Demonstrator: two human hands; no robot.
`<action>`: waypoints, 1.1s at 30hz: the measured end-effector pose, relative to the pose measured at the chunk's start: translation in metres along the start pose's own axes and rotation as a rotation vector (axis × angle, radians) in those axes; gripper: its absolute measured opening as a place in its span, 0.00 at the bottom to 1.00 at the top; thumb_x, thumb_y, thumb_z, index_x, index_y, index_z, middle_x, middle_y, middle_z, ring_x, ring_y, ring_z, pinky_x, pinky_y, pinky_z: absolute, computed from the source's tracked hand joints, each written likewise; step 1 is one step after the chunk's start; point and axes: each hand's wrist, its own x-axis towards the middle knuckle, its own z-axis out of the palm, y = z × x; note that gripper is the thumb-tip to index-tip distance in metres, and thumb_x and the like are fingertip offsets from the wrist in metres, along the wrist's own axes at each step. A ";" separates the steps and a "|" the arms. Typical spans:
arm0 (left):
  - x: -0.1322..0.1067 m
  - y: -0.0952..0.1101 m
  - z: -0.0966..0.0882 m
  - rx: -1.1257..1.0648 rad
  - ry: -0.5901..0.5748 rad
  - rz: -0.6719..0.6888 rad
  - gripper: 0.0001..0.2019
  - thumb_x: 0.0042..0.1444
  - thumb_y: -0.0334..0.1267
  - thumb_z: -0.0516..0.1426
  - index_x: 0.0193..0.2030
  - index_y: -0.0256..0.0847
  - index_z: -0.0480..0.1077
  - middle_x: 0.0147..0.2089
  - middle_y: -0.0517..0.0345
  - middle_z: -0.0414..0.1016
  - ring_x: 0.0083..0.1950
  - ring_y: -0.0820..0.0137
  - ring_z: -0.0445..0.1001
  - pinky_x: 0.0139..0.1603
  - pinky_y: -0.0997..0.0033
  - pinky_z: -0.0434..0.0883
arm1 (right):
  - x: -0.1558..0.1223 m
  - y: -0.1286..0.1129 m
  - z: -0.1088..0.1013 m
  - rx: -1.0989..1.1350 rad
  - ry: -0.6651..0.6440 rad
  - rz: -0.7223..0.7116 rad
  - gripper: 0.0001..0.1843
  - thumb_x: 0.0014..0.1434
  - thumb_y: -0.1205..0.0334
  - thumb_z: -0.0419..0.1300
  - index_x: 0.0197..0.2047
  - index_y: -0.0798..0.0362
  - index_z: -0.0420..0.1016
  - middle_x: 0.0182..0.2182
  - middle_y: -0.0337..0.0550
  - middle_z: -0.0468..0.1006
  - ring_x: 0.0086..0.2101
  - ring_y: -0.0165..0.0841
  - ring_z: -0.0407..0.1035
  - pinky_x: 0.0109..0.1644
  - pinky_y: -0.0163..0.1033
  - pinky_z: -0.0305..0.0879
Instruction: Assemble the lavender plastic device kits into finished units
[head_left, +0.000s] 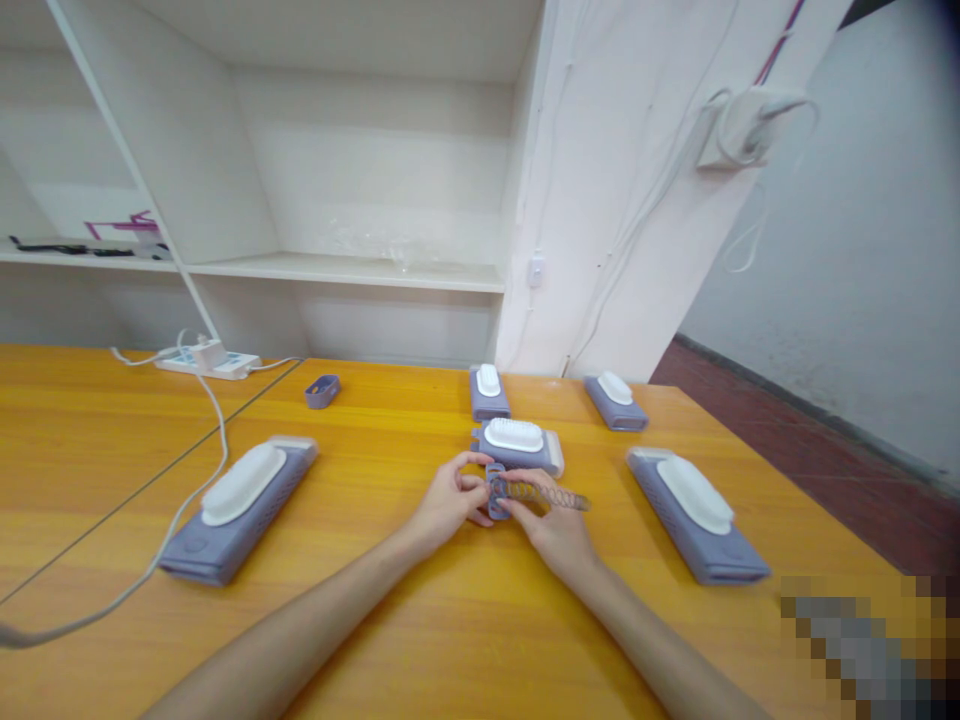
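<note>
My left hand [448,497] grips the left side of a small grey-purple plastic piece [496,508] with its thumb and fingers. From the right, my right hand [556,530] closes its thumb and forefinger at the same piece, around the near end of a metal coil spring [551,494]. The spring stretches out to the right over my right hand, its far end free. Fingers partly hide where spring and piece meet. Just behind my hands lies a grey-purple case [517,457] with a white oval, bristly-looking part [514,434] on top.
Similar cases lie at the left [236,540], right [694,530] and back of the wooden table [405,640]. A small purple tray [322,393] holds tiny parts. Behind it, a power strip [217,361] trails a white cable [217,410] across the left side. White shelves stand behind.
</note>
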 end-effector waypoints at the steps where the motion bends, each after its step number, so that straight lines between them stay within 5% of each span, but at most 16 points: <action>1: 0.000 0.000 0.000 0.000 -0.007 0.000 0.26 0.44 0.43 0.62 0.47 0.38 0.58 0.27 0.58 0.74 0.26 0.70 0.75 0.26 0.73 0.72 | -0.001 0.001 0.000 -0.012 0.006 -0.009 0.11 0.51 0.61 0.62 0.40 0.48 0.73 0.39 0.40 0.76 0.43 0.36 0.69 0.50 0.44 0.64; 16: -0.002 0.001 -0.004 0.034 -0.129 0.009 0.23 0.46 0.41 0.62 0.47 0.39 0.59 0.29 0.56 0.75 0.27 0.71 0.75 0.26 0.74 0.72 | -0.001 0.004 0.001 -0.116 0.068 -0.007 0.12 0.48 0.57 0.65 0.36 0.51 0.71 0.35 0.43 0.75 0.38 0.38 0.69 0.45 0.44 0.65; 26: -0.001 0.000 0.001 0.003 0.018 -0.001 0.26 0.44 0.41 0.62 0.49 0.36 0.59 0.26 0.59 0.72 0.24 0.72 0.73 0.25 0.74 0.72 | 0.000 0.002 0.001 -0.081 -0.020 -0.070 0.15 0.52 0.63 0.61 0.45 0.49 0.71 0.42 0.43 0.75 0.44 0.38 0.68 0.51 0.45 0.63; 33: -0.002 -0.004 -0.003 0.032 -0.110 0.038 0.26 0.45 0.45 0.62 0.49 0.37 0.60 0.28 0.57 0.73 0.25 0.71 0.74 0.24 0.75 0.70 | 0.000 0.006 0.000 -0.092 0.023 -0.025 0.11 0.51 0.61 0.62 0.41 0.49 0.72 0.39 0.42 0.76 0.42 0.38 0.69 0.48 0.44 0.65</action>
